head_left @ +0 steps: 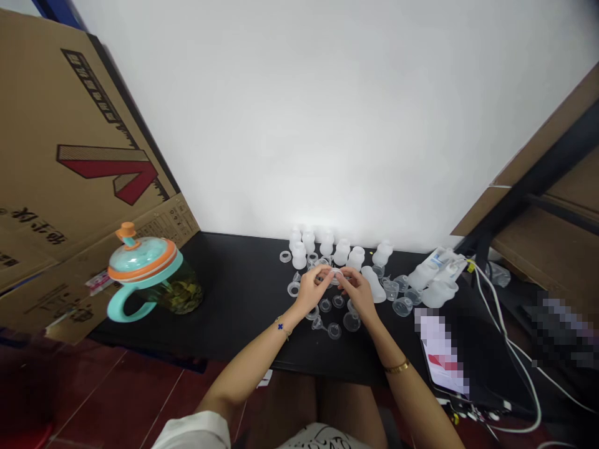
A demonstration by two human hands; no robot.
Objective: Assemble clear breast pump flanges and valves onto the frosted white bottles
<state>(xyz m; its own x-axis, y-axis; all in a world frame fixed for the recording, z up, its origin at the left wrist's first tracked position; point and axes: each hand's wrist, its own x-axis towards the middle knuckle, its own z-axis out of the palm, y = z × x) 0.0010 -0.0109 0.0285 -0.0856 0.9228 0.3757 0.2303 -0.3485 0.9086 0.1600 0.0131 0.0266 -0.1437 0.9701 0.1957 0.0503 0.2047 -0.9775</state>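
Observation:
My left hand [314, 288] and my right hand [356, 292] meet above the middle of the black table. Between their closed fingertips is a small whitish translucent ring [336, 272], mostly covered by the fingers. Beneath and around the hands lie clear plastic rings and teat-like pieces, among them a ring with a centre hole [334, 330] and a clear cap [352, 321]. Behind them stand several small white waisted bottles, one of them a bottle [299, 257] to the left. Beside my right hand, a larger white bottle [373, 284] leans over.
A big teal-lidded jug [154, 274] with leaves in liquid stands on the left, by a cardboard box [56, 125]. To the right are clear cups [402, 305], white bottles [440, 293], a phone [442, 355] and white cables [503, 324]. A white wall rises behind the table [243, 293].

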